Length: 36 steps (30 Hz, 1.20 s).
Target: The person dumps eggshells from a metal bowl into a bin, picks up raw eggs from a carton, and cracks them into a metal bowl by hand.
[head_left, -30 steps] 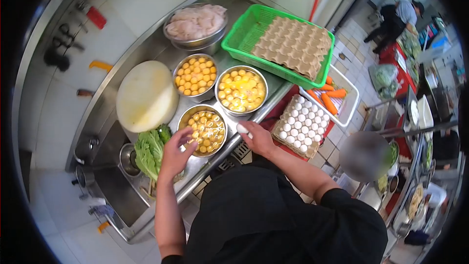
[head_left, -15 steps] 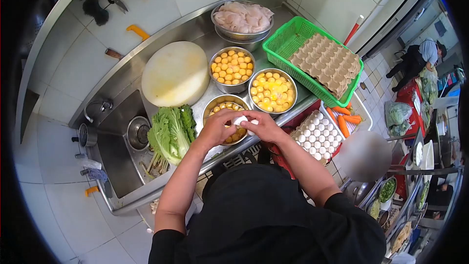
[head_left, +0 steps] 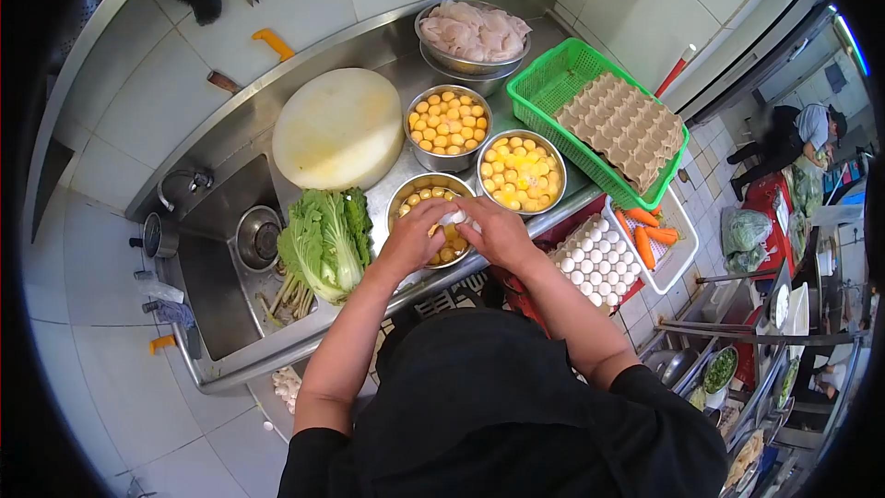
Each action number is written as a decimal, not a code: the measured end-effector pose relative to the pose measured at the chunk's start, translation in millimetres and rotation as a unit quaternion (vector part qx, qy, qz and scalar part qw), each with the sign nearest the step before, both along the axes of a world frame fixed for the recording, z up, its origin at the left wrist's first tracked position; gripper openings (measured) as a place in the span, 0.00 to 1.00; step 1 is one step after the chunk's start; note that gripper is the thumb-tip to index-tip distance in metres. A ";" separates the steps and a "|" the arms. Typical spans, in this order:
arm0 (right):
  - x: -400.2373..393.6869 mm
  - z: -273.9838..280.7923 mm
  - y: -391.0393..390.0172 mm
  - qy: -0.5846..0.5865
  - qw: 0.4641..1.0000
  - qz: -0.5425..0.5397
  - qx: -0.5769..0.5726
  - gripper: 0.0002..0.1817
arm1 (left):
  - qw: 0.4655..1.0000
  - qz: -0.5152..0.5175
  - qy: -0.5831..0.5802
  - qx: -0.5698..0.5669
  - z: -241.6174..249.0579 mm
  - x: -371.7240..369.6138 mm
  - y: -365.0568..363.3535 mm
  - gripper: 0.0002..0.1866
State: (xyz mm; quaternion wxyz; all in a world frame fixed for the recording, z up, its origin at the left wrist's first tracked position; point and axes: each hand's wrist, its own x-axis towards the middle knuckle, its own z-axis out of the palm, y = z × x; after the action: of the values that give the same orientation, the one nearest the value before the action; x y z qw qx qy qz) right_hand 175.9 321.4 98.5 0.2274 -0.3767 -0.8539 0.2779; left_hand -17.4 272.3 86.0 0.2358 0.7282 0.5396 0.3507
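Over a steel bowl of egg yolks (head_left: pixel 395 209), my left hand (head_left: pixel 413 238) and my right hand (head_left: pixel 501 234) come together with bent fingers around a white egg (head_left: pixel 454 218). Fingers cover most of the egg, so how far its shell is split cannot be made out. A touch of yellow shows by my left fingertips. Behind this bowl stand two more steel containers of yolks, a taller one (head_left: pixel 448 126) and a wider one (head_left: pixel 522 173). Just left of my left hand lies a leafy green cabbage (head_left: pixel 330 244).
A round cutting board (head_left: pixel 336 129) lies near the sink (head_left: pixel 221 290). Sliced pale meat (head_left: pixel 475 31) fills a bowl at the back. A green basket (head_left: pixel 544 97) holds egg cartons (head_left: pixel 619 129). White eggs (head_left: pixel 599 263) and carrots (head_left: pixel 645 246) sit at right; a person (head_left: pixel 797 134) stands farther off.
My hands have turned inward and drawn closer over the bowl, so less white shell shows between them. The view has shifted slightly.
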 end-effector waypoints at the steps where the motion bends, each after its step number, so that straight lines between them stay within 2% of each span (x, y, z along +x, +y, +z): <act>1: -2.0 -2.1 0.1 0.000 1.000 -0.001 0.000 0.22 | 1.000 0.014 0.005 0.016 1.8 3.5 -0.9 0.24; 4: -4.3 -8.0 -0.2 0.056 0.997 -0.028 -0.041 0.22 | 0.999 0.038 -0.004 0.024 1.7 12.6 -2.1 0.24; 6: -2.9 -7.1 -0.7 0.128 0.959 -0.042 -0.249 0.22 | 0.998 0.050 -0.018 0.016 -4.4 14.1 -0.4 0.23; 7: 2.5 -14.4 -2.0 0.128 0.959 -0.043 -0.249 0.22 | 0.988 0.076 -0.121 -0.059 -10.5 14.0 1.9 0.22; 8: 12.7 -27.4 -4.7 0.276 0.871 -0.086 -0.398 0.21 | 0.960 0.100 -0.223 -0.134 -19.6 13.9 5.1 0.21; 9: 24.5 -33.3 -6.2 0.407 0.739 -0.126 -0.523 0.21 | 0.870 0.138 -0.425 -0.210 -24.1 6.9 9.8 0.20; 10: 35.1 -40.0 -8.6 0.405 0.740 -0.128 -0.521 0.21 | 0.782 0.174 -0.540 -0.260 -29.5 0.4 9.1 0.22; 12: 50.5 -45.0 -18.6 0.252 0.886 -0.131 -0.366 0.21 | 0.689 0.153 -0.651 -0.280 -33.4 -17.2 5.7 0.20; 13: 53.8 -47.4 -26.7 0.287 0.870 -0.139 -0.377 0.21 | 0.687 0.153 -0.652 -0.282 -35.3 -21.7 4.1 0.20; 14: 54.6 -48.6 -32.7 0.286 0.870 -0.140 -0.377 0.21 | 0.649 0.130 -0.692 -0.289 -33.8 -25.3 2.6 0.19; 15: 54.0 -50.0 -37.7 0.228 0.915 -0.141 -0.301 0.22 | 0.609 0.107 -0.728 -0.295 -32.4 -26.8 2.1 0.18; 17: 51.1 -59.4 -46.0 0.113 0.969 -0.153 -0.158 0.22 | 0.615 0.123 -0.718 -0.301 -29.8 -20.7 3.1 0.17; 18: 53.7 -82.4 -46.7 0.113 0.969 -0.154 -0.157 0.22 | 0.621 0.140 -0.708 -0.306 -28.7 -16.9 4.2 0.16; 19: 57.2 -113.9 -46.0 0.067 0.986 -0.150 -0.038 0.22 | 0.637 0.115 -0.700 -0.301 -29.8 -14.7 6.0 0.12; 20: 54.5 -118.1 -46.9 0.020 0.986 -0.144 0.083 0.22 | 0.638 0.113 -0.700 -0.301 -32.5 -12.8 6.9 0.12; 22: 52.4 -124.2 -43.9 0.044 0.982 -0.159 0.089 0.22 | 0.723 0.111 -0.610 -0.306 -38.0 -9.1 8.8 0.12; 23: 49.3 -113.3 -46.4 0.098 0.972 -0.201 -0.080 0.23 | 0.737 0.122 -0.585 -0.317 -27.4 -4.1 7.2 0.12; 24: 45.4 -97.2 -48.6 0.147 0.928 -0.238 -0.245 0.24 | 0.735 0.123 -0.585 -0.320 -24.2 -1.2 6.5 0.12; 25: 38.6 -78.4 -46.5 0.267 0.881 -0.215 -0.326 0.22 | 0.821 0.073 -0.485 -0.293 -22.0 1.3 8.0 0.12; 26: 33.1 -68.0 -41.3 0.266 0.881 -0.216 -0.326 0.22 | 0.890 0.021 -0.376 -0.259 -21.2 4.0 9.2 0.12; 27: 27.6 -60.1 -35.3 0.316 0.838 -0.198 -0.400 0.21 | 0.958 -0.003 -0.249 -0.143 -22.5 8.7 12.0 0.17; 28: 21.8 -55.8 -29.6 0.362 0.786 -0.176 -0.469 0.21 | 0.958 -0.003 -0.249 -0.142 -23.1 11.3 11.7 0.17; 31: 7.6 -53.5 -14.2 0.366 0.776 -0.117 -0.500 0.20 | 0.976 -0.049 -0.143 -0.154 -6.6 12.6 13.4 0.27; 34: -2.7 -41.4 -5.4 0.333 0.791 -0.077 -0.508 0.21 | 0.986 -0.045 -0.125 -0.105 -5.1 3.9 14.4 0.24; 36: -5.7 -38.6 0.1 0.265 0.858 -0.014 -0.441 0.21 | 0.987 -0.034 -0.127 -0.091 -0.8 -1.1 11.4 0.21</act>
State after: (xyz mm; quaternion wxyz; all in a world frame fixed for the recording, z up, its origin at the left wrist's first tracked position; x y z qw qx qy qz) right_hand 170.2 321.5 59.8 0.2591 -0.3618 -0.5444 0.7111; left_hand -18.5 283.7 85.2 0.3796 0.6712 0.5095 0.3818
